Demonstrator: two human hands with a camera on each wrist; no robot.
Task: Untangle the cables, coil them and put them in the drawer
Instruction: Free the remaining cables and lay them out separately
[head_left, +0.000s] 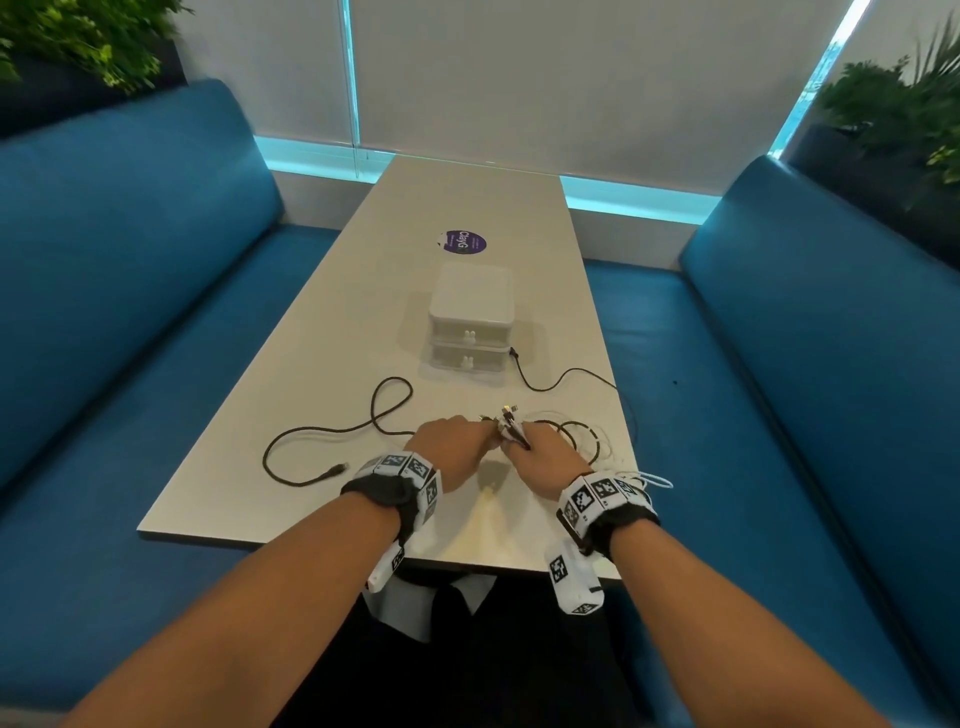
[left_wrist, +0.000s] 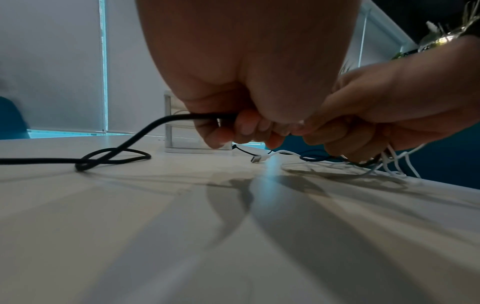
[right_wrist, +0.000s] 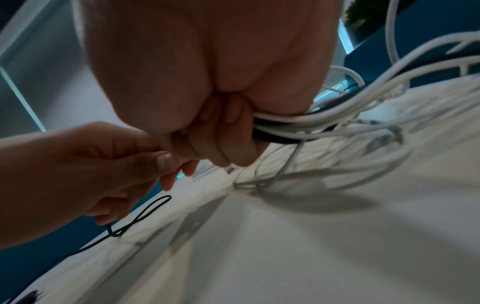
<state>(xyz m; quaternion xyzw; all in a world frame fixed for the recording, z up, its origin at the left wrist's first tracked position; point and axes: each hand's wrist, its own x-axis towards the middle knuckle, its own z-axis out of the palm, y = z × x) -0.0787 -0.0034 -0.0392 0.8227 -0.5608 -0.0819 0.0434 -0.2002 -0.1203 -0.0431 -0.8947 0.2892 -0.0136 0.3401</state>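
Right, I see my left hand (head_left: 451, 448) pinching the black cable (left_wrist: 145, 131), my right hand (head_left: 545, 452) clutching white cables (right_wrist: 324, 121); fingertips hide the knot.

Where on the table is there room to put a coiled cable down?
The table looks bare at the far end, beyond the purple sticker, and along the near edge left of the left hand. It's crowded by the right hand, where white cables pile up, and the black cable loops before the drawer box.
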